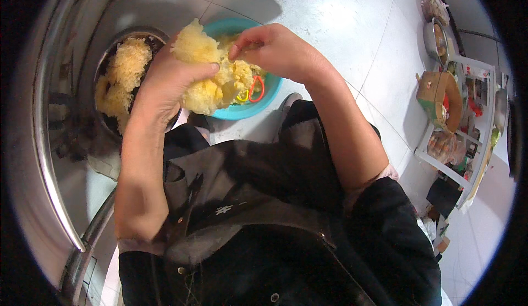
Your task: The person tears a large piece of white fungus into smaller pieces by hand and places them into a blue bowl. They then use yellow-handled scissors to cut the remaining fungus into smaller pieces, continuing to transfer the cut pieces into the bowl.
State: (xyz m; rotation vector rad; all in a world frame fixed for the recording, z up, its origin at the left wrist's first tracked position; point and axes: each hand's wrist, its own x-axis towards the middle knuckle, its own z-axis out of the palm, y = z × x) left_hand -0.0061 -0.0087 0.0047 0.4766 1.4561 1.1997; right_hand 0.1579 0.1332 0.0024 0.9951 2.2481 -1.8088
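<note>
Fungus clump [212, 75], pale yellow and frilly like soaked snow fungus, gripped in left hand [165, 78], fingers wrapped around it, held above teal basin [272, 89] on floor. Right hand [278, 50] pinched closed on top edge of same clump, apparently tearing off a bit. Metal bowl [129, 72] at left already heaped with pale fungus. Basin partly hidden; some fungus and coloured ring-shaped items [254, 89] visible inside. Judged progress: well under way, one clump in hand; amount left cannot be told.

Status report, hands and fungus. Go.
Left hand shut on yellow fungus. Right hand pinching a piece off it. Over teal bowl; metal bowl of fungus left. Nothing in the way.
</note>
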